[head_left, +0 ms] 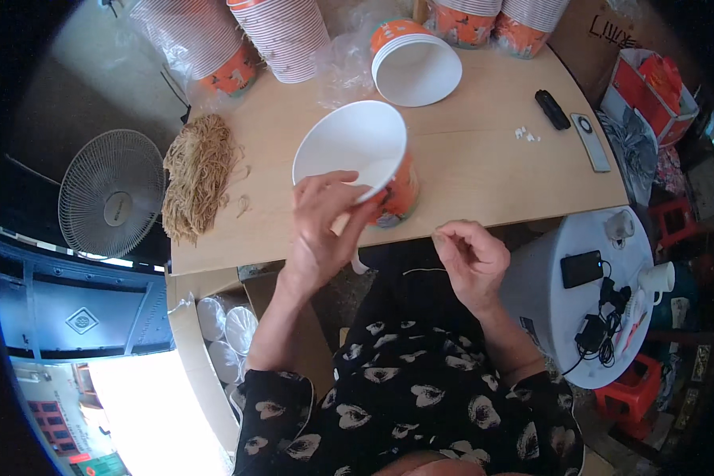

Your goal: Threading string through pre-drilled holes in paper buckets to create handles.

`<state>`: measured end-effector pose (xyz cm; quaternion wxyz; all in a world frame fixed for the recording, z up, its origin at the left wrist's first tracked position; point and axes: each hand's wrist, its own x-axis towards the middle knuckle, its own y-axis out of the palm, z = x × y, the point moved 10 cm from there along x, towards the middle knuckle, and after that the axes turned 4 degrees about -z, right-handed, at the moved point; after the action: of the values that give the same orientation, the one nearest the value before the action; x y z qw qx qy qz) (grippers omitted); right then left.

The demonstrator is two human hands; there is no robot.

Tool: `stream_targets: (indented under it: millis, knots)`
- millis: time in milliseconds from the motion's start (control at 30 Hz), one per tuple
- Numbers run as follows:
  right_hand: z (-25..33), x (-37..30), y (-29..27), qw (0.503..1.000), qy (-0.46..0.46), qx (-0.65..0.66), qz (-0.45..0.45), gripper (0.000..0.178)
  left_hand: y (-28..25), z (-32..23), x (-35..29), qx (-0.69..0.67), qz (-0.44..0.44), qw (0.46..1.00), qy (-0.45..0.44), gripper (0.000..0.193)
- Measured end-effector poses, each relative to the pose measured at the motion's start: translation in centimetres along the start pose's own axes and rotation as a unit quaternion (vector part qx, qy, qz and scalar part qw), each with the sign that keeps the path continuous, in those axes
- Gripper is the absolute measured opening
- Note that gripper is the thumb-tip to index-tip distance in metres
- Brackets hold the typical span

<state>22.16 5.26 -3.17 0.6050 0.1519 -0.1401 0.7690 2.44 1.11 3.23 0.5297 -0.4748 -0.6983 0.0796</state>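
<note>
A white-lined paper bucket [357, 147] with an orange printed outside stands at the table's near edge, its mouth tilted toward me. My left hand [321, 226] grips its near rim, fingers over the inside and thumb outside. To the right of the bucket, my right hand [474, 262] is held off the table's front edge, thumb and forefinger pinched together. Whatever lies in that pinch is too small to make out. Behind the bucket, more nested paper buckets [420, 75] lie on their side. A heap of tan twine loops [198, 178] lies at the table's left, with a few loose strands beside it.
Tall bucket stacks [282, 36] line the back of the table. Small white pieces [525, 135], a black object [552, 109] and a grey device [591, 143] lie at right. A fan [115, 194] stands left, an open carton [194, 349] below. A round white surface [563, 246] holds a phone, cables and mug.
</note>
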Motion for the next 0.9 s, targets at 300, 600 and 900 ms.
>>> stream_targets:
  millis: [300, 600, 900]
  knots:
    - [4.2, 3.8, 3.0, 0.991, -0.129, 0.025, -0.023, 0.009, -1.4, 2.8, 0.2, -0.131, -0.01, 0.985, -0.111, 0.017]
    - [3.0, 4.4, 4.4, 0.994, -0.101, 0.032, -0.001, 0.007, -1.5, 1.8, 0.0, -0.08, -0.008, 0.994, -0.078, 0.02]
    - [1.6, 4.3, 4.1, 0.997, -0.065, 0.034, 0.011, 0.008, -1.0, 0.2, 0.2, -0.025, -0.007, 0.999, -0.036, 0.02]
